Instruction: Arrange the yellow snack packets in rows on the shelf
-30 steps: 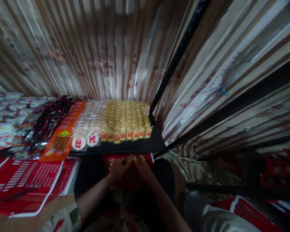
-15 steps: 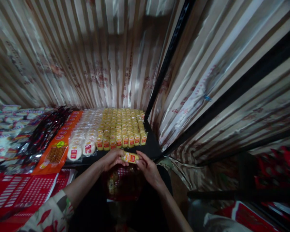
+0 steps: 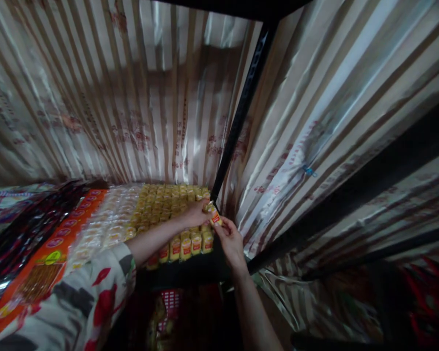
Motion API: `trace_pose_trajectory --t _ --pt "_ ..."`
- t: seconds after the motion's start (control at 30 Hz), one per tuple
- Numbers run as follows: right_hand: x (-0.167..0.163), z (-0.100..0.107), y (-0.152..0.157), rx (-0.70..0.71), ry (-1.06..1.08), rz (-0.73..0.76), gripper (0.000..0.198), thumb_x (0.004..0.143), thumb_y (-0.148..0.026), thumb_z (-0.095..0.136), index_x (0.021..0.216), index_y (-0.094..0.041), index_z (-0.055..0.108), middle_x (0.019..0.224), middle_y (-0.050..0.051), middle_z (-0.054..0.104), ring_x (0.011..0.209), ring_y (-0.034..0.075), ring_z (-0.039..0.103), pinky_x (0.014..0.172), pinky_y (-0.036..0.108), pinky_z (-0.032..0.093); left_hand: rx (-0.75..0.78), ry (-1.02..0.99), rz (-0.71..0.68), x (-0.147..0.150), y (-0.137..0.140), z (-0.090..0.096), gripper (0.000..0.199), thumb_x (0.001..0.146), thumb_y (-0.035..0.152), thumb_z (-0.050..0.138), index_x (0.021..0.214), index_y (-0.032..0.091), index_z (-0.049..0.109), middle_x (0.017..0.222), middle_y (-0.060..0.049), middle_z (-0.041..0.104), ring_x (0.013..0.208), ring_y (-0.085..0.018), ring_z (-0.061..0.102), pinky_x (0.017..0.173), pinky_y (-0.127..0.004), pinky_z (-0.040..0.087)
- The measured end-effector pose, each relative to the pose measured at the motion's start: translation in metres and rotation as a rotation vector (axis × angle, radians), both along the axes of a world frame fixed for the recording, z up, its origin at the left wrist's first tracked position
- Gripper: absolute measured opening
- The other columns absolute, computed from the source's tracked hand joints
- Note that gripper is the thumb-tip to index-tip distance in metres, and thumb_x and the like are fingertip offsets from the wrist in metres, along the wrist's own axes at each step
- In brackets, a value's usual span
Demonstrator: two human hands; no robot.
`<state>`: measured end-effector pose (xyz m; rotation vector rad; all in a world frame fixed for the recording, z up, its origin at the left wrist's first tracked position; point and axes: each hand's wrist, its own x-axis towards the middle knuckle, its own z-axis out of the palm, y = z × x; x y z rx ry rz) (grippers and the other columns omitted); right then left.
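Between my two hands is a small yellow snack packet with a red label. My left hand pinches its upper left end, above the far right of the stacked packets. The fingers of my right hand close on its lower right end. Just below and to the left stand rows of matching yellow snack packets on a black shelf. My left forearm, in a floral sleeve, crosses over part of these rows and hides some of them.
Left of the yellow rows lie clear-wrapped white round snacks, orange packs and dark shiny packs. A black metal post rises at the shelf's back right corner. Striped sheeting hangs behind. Below the shelf is a red basket holding yellow packets.
Both hands have moved forward and up with the yellow packet, from in front of the shelf to above the right end of the rows. The camera view has shifted too.
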<state>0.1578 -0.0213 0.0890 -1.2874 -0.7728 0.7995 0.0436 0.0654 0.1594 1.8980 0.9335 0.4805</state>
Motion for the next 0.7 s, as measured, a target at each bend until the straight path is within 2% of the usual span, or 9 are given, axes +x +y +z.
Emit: trace_pose_trajectory --t 0.1,0.2,0.3,0.43,0.6,0.7 --pt "0.021 -0.009 0.033 -0.046 -0.112 -0.077 0.043 0.067 -0.046 0.065 0.099 -0.017 0.057 0.091 0.007 0.067 0.076 0.019 0.063 0.071 0.031 0.050 0.209 0.162 -0.022 0.027 0.031 0.007 0.036 0.073 0.017 0.054 0.109 0.015 0.057 0.092 -0.004 0.067 0.081 -0.017 0.064 0.076 -0.026 0.050" --pt "0.036 -0.023 0.058 -0.110 -0.245 -0.155 0.044 0.069 -0.048 0.061 0.099 -0.016 0.058 0.093 0.008 0.067 0.079 0.021 0.063 0.075 0.033 0.049 0.369 0.283 -0.058 0.049 0.057 0.002 0.034 0.075 0.020 0.055 0.108 0.016 0.061 0.107 -0.007 0.066 0.100 -0.020 0.060 0.089 -0.028 0.045" --pt "0.047 -0.038 0.074 -0.116 -0.330 -0.198 0.046 0.072 -0.047 0.057 0.105 -0.016 0.056 0.103 0.011 0.065 0.089 0.023 0.062 0.080 0.034 0.048 0.418 0.360 -0.084 0.066 0.076 -0.012 0.035 0.077 0.025 0.054 0.111 0.015 0.060 0.113 -0.011 0.063 0.106 -0.023 0.058 0.092 -0.031 0.043" --pt "0.056 -0.056 0.090 -0.104 -0.393 -0.174 0.046 0.077 -0.044 0.050 0.112 -0.016 0.053 0.109 0.011 0.063 0.096 0.022 0.061 0.084 0.035 0.047 0.467 0.417 -0.061 0.080 0.090 -0.026 0.040 0.076 0.023 0.054 0.116 0.016 0.056 0.111 -0.011 0.064 0.101 -0.024 0.060 0.088 -0.033 0.045" --pt "0.058 -0.065 0.104 -0.181 -0.530 -0.170 0.038 0.077 -0.037 0.047 0.107 -0.017 0.059 0.102 0.010 0.067 0.095 0.023 0.062 0.087 0.037 0.046 0.511 0.458 -0.085 0.086 0.097 -0.032 0.027 0.071 0.016 0.056 0.097 0.017 0.064 0.091 -0.009 0.068 0.099 -0.025 0.058 0.089 -0.035 0.041" --pt "0.056 -0.069 0.107 -0.200 -0.585 -0.130 0.035 0.077 -0.033 0.044 0.104 -0.019 0.062 0.098 0.008 0.068 0.093 0.022 0.062 0.086 0.036 0.046 0.508 0.452 -0.092 0.084 0.101 -0.036 0.023 0.068 0.011 0.057 0.090 0.014 0.066 0.090 -0.011 0.067 0.099 -0.025 0.056 0.093 -0.035 0.037"
